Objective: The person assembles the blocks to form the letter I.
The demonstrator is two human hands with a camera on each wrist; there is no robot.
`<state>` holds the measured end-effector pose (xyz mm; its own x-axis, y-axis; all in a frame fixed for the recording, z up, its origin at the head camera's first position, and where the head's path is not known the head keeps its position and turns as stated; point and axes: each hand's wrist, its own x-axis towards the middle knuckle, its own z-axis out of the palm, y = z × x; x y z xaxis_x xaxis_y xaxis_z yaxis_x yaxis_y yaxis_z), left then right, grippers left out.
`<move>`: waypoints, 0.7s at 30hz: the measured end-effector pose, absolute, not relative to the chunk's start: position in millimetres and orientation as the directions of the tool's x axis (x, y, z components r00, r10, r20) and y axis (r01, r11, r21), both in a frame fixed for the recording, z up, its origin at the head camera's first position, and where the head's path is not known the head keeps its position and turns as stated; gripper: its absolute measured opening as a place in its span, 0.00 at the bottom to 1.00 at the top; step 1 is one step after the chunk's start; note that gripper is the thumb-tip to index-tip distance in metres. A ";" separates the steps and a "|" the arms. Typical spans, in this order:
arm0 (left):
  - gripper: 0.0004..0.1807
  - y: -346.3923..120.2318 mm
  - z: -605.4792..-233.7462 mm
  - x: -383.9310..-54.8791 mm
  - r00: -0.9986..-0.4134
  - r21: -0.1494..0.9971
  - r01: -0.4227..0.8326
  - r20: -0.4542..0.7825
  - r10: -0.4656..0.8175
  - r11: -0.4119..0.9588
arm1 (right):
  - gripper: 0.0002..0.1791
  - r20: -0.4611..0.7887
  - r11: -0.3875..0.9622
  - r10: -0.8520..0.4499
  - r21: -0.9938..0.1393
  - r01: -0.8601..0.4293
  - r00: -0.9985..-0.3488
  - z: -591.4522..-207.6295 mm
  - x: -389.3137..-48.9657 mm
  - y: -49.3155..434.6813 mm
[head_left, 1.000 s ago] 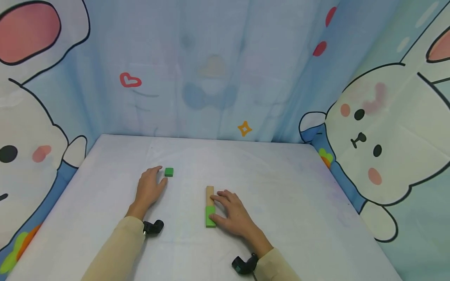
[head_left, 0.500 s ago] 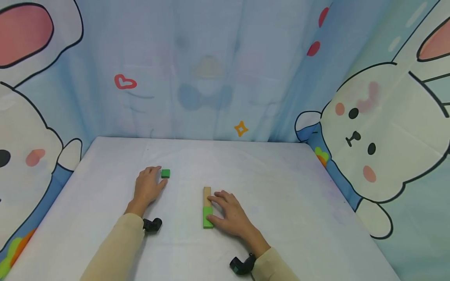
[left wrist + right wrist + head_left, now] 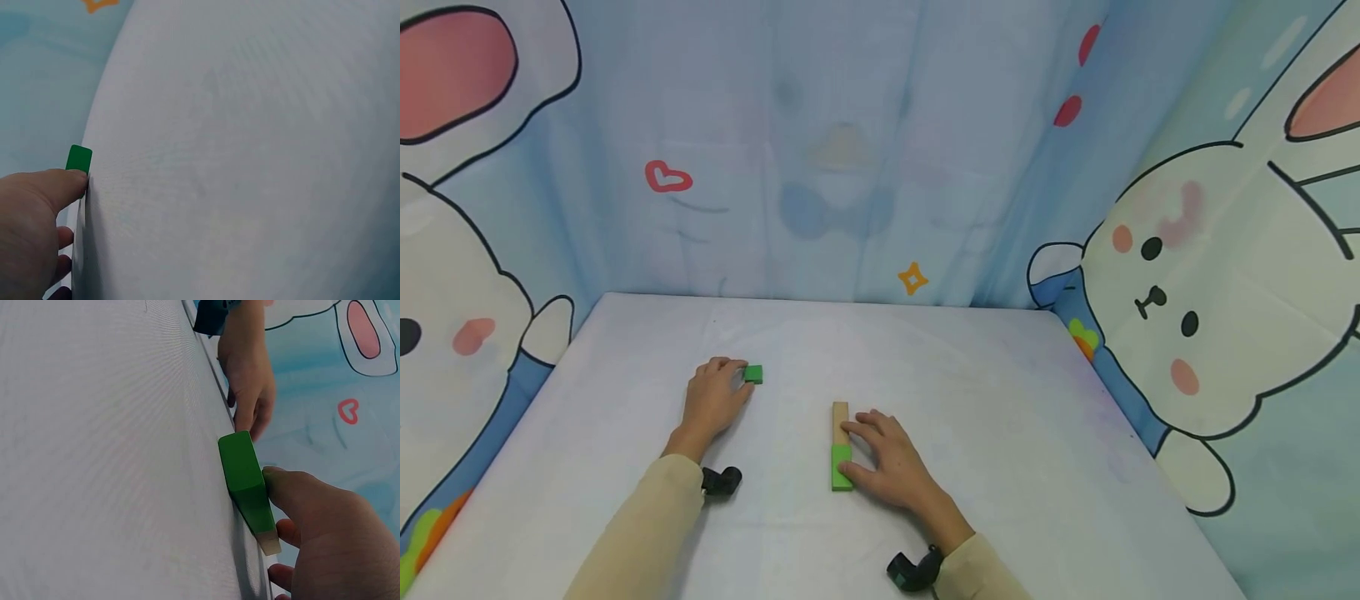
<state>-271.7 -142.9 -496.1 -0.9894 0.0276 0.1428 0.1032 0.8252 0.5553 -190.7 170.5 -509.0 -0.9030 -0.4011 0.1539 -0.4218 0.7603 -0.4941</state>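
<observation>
My left hand (image 3: 711, 400) has its thumb and index finger at the near and far sides of a small green block (image 3: 754, 374), pinching it at its left end. In the left wrist view the thumb overlaps the lower part of that green block (image 3: 79, 158). My right hand (image 3: 891, 462) lies beside two blocks set end to end: a bright green block (image 3: 841, 468) nearer me and a plain wooden block (image 3: 840, 422) beyond it. The right thumb touches the bright green block's right side, and the index fingertip is at the wooden one. The right hand's fingers are spread, not wrapped round either block.
A white-covered table (image 3: 1000, 433) lies under both hands. Behind it hangs a blue curtain (image 3: 737, 242) with printed rabbits. A black wrist camera (image 3: 721, 482) sits on the left wrist, and another black wrist camera (image 3: 916, 570) on the right.
My left thumb and index finger have come in from beside the small green block onto its sides. The right hand and its two blocks stay put; the head view has shifted slightly.
</observation>
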 end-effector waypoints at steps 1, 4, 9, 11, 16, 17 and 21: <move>0.24 -143.1 -496.1 -271.2 -0.989 0.558 0.107 0.149 0.027 0.823 | 0.34 0.151 0.763 -0.398 -0.494 -0.418 -0.905 -509.1 -190.7 170.3; 0.23 -143.5 -496.5 -270.3 -0.987 0.569 0.110 0.158 0.023 0.815 | 0.34 0.159 0.761 -0.397 -0.493 -0.421 -0.904 -509.7 -191.1 170.1; 0.22 -143.6 -498.6 -270.5 -0.986 0.583 0.113 0.166 0.018 0.804 | 0.33 0.169 0.761 -0.400 -0.487 -0.429 -0.901 -509.7 -191.4 169.7; 0.22 -143.2 -498.7 -270.5 -0.986 0.591 0.113 0.165 0.018 0.799 | 0.33 0.170 0.761 -0.400 -0.485 -0.430 -0.900 -509.6 -191.4 169.6; 0.22 -141.6 -497.7 -269.7 -0.986 0.608 0.116 0.165 0.018 0.785 | 0.32 0.168 0.759 -0.402 -0.490 -0.430 -0.900 -509.4 -191.0 170.0; 0.22 -141.4 -497.4 -269.6 -0.986 0.611 0.116 0.164 0.018 0.783 | 0.32 0.169 0.757 -0.402 -0.491 -0.431 -0.900 -509.4 -190.9 170.2; 0.23 -140.2 -496.4 -270.0 -0.988 0.614 0.111 0.157 0.018 0.781 | 0.31 0.181 0.749 -0.406 -0.496 -0.440 -0.896 -510.2 -190.9 170.2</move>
<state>-270.0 -140.2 -496.4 -0.9875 0.0179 0.1566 0.1115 0.7813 0.6141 -190.9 170.2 -510.2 -0.8957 -0.4064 0.1805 -0.4397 0.7490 -0.4956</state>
